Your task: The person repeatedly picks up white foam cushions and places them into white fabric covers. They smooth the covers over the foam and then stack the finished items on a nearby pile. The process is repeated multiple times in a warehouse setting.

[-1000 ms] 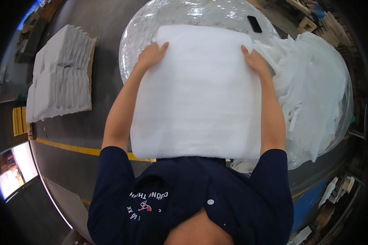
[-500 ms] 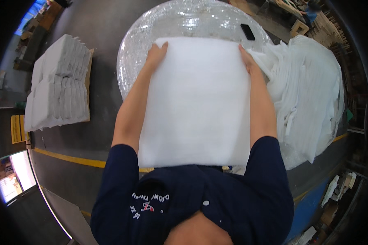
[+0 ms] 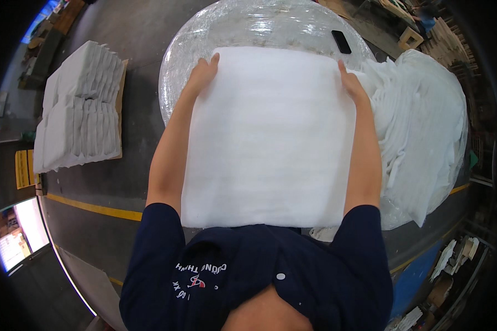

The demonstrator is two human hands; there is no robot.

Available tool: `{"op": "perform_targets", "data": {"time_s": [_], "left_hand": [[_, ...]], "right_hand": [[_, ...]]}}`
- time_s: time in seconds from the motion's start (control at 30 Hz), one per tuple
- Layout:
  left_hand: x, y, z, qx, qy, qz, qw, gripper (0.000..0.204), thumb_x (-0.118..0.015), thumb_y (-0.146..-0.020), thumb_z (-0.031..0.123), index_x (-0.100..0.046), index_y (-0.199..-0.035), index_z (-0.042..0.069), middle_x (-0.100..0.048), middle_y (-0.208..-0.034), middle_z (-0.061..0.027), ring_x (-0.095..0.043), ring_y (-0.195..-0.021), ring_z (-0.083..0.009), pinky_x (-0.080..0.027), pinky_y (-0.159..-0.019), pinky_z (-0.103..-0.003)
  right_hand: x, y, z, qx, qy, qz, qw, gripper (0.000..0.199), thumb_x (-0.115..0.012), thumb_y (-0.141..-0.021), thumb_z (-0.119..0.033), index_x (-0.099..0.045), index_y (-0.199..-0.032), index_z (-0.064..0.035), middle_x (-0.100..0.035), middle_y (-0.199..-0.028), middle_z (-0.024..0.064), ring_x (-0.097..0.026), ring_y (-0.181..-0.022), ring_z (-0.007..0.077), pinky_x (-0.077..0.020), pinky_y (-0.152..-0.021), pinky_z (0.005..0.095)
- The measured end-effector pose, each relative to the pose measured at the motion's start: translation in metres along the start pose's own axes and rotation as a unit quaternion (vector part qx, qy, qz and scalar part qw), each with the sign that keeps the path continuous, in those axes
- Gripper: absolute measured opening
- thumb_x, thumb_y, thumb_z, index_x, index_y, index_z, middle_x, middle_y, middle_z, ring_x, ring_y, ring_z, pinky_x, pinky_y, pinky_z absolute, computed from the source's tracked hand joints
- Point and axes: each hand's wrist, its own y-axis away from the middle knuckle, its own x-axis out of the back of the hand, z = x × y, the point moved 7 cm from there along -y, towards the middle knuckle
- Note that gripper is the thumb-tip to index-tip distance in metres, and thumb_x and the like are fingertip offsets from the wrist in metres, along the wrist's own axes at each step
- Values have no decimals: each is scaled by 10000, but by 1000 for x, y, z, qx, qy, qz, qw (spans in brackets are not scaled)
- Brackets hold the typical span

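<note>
A broad white sheet of soft padding (image 3: 268,138) stretches between my arms, from the far table almost to my shirt. My left hand (image 3: 203,76) grips its far left edge, thumb on top and fingers tucked underneath. At the far right edge, my right hand (image 3: 351,85) holds the sheet the same way, with its fingers mostly hidden. Beneath the sheet's far part is a round table (image 3: 221,33) covered in clear plastic film. I cannot tell whether the sheet is one layer or several.
A black phone (image 3: 341,42) lies on the table beyond my right hand. To the right bulges a heap of white sheets (image 3: 419,132) in clear plastic. On the left stands a stack of folded white padding (image 3: 80,110). A yellow line (image 3: 102,209) crosses the dark floor.
My hands have spread slightly apart, the right one moving right and the left one a little left. The padding sheet looks wider and larger in view. Both hands keep their grip.
</note>
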Motion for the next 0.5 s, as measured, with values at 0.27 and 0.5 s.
{"op": "perform_targets", "data": {"time_s": [0.27, 0.5], "left_hand": [[-1, 52, 26, -81, -263, 121, 954, 869, -490, -964, 563, -269, -1479, -102, -374, -1447, -390, -457, -1314, -502, -311, -1091, -624], [-30, 89, 33, -213, -301, 171, 914, 745, -399, -991, 577, -260, -1554, 109, -265, -1568, -266, -219, -1470, -429, -164, -1110, -717]], "right_hand": [[1, 74, -18, 66, 229, 236, 942, 1044, -320, -912, -782, -291, -1502, 79, -355, -1527, 289, -376, -1412, 406, -246, -1140, 601], [-42, 127, -25, 171, 284, 273, 903, 805, -357, -972, -668, -228, -1575, -151, -191, -1637, 149, -211, -1497, 351, -145, -1139, 671]]}}
